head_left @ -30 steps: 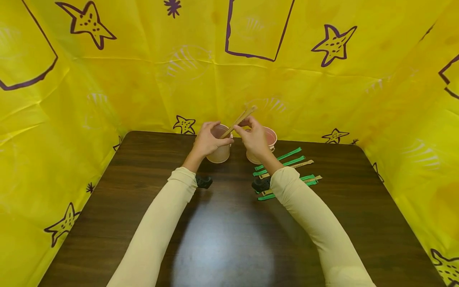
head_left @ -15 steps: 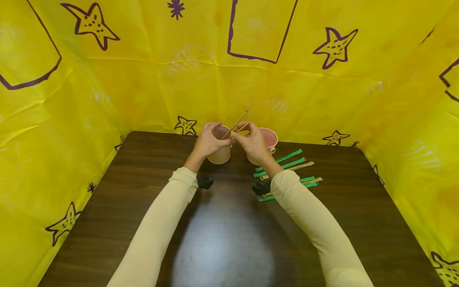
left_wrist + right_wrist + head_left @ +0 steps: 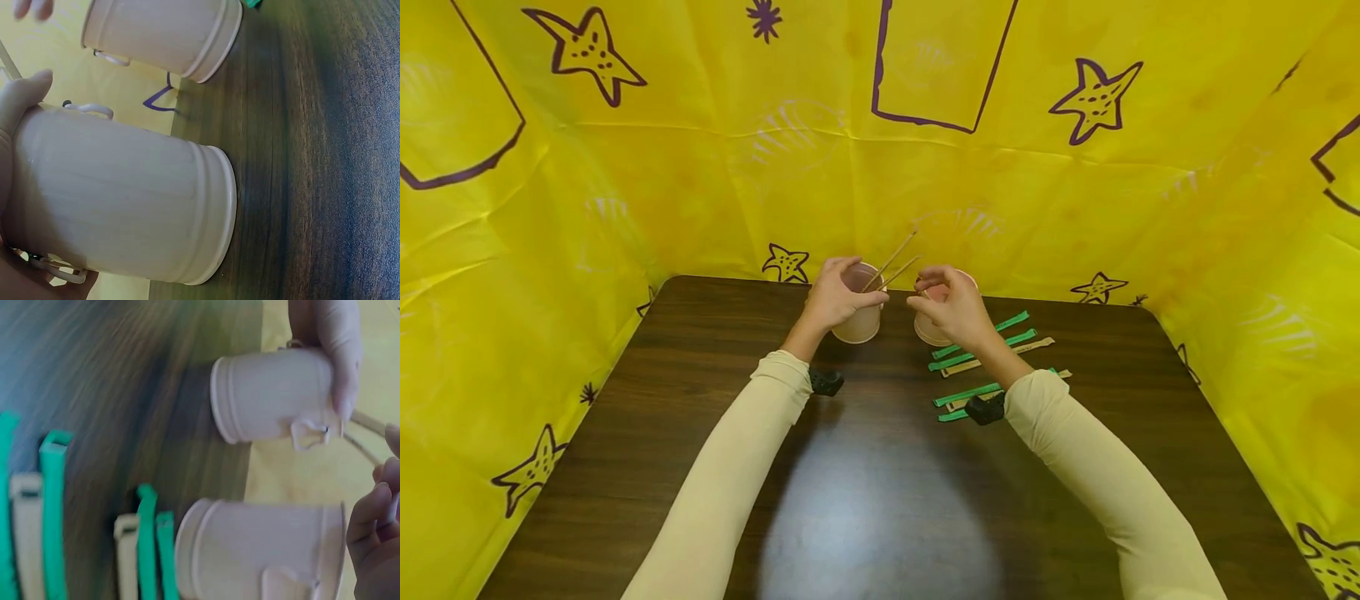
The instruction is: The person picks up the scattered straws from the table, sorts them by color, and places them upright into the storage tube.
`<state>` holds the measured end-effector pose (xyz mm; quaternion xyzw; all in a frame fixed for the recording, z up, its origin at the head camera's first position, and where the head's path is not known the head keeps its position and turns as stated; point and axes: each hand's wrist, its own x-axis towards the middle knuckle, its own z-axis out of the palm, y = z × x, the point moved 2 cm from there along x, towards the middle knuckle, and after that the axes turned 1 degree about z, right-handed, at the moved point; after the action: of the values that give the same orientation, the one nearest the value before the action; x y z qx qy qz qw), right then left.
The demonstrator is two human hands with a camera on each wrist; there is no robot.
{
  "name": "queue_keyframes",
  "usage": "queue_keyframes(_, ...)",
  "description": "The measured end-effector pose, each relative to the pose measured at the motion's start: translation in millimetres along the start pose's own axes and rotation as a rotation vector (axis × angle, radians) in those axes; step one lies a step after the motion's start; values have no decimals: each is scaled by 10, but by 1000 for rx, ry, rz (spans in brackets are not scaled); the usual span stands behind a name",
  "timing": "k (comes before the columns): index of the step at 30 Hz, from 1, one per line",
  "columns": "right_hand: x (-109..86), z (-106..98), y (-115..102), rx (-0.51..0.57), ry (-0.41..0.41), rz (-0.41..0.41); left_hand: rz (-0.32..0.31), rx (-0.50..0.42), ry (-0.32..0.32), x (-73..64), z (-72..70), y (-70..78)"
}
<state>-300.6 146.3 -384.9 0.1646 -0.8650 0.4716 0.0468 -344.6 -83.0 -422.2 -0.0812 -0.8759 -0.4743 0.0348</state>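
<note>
A small pale pink metal pail (image 3: 857,325) with side handles stands upright on the left. My left hand (image 3: 835,296) grips it round the rim, thumb at the near right side. Two slim tan sticks (image 3: 891,258) lean out of this pail to the right, their lower ends hidden inside. A matching pail (image 3: 162,31) stands to its right. My right hand (image 3: 953,307) hovers in front of that second pail's mouth, fingers loosely bent, with nothing seen between them. In the right wrist view its fingertips (image 3: 375,503) are close to the sticks' upper ends.
On the dark wood table (image 3: 722,350), several slim green strips (image 3: 981,360) and tan strips (image 3: 1030,347) lie in two loose groups right of the pails, partly under my right forearm. A yellow patterned sheet (image 3: 820,183) rises behind the table's back edge.
My right hand has let go of a tan stick, now leaning in the left pail beside another, and has drawn back right toward the second pail. My left hand keeps its grip.
</note>
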Motion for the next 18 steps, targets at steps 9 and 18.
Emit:
queue_keyframes(9, -320, -225, 201, -107, -103, -8, -8, -3, 11, 15, -17, -16)
queue_keyframes(18, -615, -373, 484, -226, -227, -24, -13, 0, 2, -11, 6, 12)
